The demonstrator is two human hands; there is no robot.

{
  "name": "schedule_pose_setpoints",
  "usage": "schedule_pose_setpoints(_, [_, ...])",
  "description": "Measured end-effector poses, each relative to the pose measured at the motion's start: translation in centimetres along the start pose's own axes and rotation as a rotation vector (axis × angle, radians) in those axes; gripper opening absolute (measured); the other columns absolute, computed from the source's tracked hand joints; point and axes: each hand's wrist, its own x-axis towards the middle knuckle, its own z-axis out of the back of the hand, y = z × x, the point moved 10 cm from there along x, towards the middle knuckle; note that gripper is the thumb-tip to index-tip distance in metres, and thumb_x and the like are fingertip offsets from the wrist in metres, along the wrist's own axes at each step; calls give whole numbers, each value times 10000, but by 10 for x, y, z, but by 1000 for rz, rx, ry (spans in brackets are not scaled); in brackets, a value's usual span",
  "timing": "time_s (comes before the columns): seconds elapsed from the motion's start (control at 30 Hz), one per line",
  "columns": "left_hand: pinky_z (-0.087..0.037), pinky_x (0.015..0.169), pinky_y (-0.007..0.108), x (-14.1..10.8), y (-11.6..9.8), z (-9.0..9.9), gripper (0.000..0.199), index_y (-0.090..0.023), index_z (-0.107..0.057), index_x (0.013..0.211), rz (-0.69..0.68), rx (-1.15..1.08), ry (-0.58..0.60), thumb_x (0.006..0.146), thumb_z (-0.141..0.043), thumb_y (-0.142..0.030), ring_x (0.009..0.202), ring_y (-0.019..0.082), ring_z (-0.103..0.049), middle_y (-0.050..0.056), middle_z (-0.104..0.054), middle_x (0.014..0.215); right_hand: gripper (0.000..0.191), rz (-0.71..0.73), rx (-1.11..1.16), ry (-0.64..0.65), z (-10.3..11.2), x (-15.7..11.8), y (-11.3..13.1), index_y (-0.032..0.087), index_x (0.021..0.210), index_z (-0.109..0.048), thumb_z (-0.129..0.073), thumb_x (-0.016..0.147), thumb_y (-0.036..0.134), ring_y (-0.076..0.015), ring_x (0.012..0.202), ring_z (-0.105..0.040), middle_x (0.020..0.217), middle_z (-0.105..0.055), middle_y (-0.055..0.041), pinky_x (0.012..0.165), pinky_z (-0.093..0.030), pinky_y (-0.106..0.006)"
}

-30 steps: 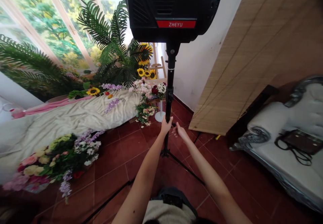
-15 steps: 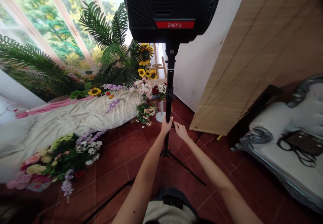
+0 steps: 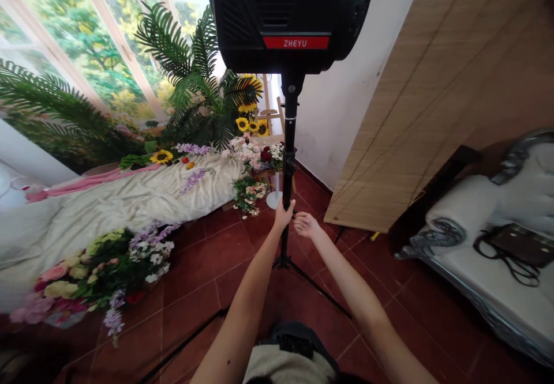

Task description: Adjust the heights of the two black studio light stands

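A black studio light [image 3: 285, 9] with a red label sits on top of a black light stand [image 3: 289, 136], which rises upright in front of me. My left hand [image 3: 283, 215] is wrapped round the stand's pole low down. Just right of it, my right hand [image 3: 305, 224] has its fingers curled in at a small dark tightening knob [image 3: 295, 214] on the pole's side. The fingers cover most of that knob. Below both hands, the stand's legs [image 3: 320, 288] spread over the floor.
Flowers [image 3: 86, 271] and a cream-draped bench [image 3: 130, 202] are on the left, with palm leaves [image 3: 197, 67] behind. On the right, a bamboo blind [image 3: 389, 119] leans beside a white sofa [image 3: 511, 263] holding a dark bag [image 3: 523, 245]. Another black leg [image 3: 194, 335] crosses the tiles at lower left.
My right hand has turned at the knob, its fingers now curled more tightly and its back rolled over. The left hand keeps its grip; the light and stand appear slightly further left.
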Motion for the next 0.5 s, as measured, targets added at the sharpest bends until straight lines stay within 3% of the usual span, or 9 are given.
schedule_pose_setpoints(0.17, [-461, 721, 283, 0, -4, 0, 400, -161, -546, 854, 17, 22, 10, 782, -597, -550, 720, 141, -549, 29, -584, 765, 345, 164, 321, -2, -10, -5, 13, 213, 505, -347, -367, 764, -15, -80, 335, -216, 380, -314, 80, 386, -246, -180])
schedule_pose_setpoints(0.33, [-454, 696, 276, -1, -5, 2, 411, -162, -547, 822, 20, -4, 4, 752, -628, -559, 685, 135, -537, 20, -570, 734, 403, 179, 532, -7, -16, -5, 14, 221, 454, -313, -308, 800, 14, -89, 345, -269, 378, -373, 50, 386, -276, -190])
schedule_pose_setpoints(0.5, [-467, 718, 291, -1, -4, -1, 383, -159, -561, 872, 36, -14, 30, 784, -607, -528, 707, 142, -564, 34, -600, 778, 329, 174, 467, 56, -20, -11, 12, 219, 528, -390, -358, 778, 8, -80, 374, -313, 443, -434, 57, 388, -293, -163])
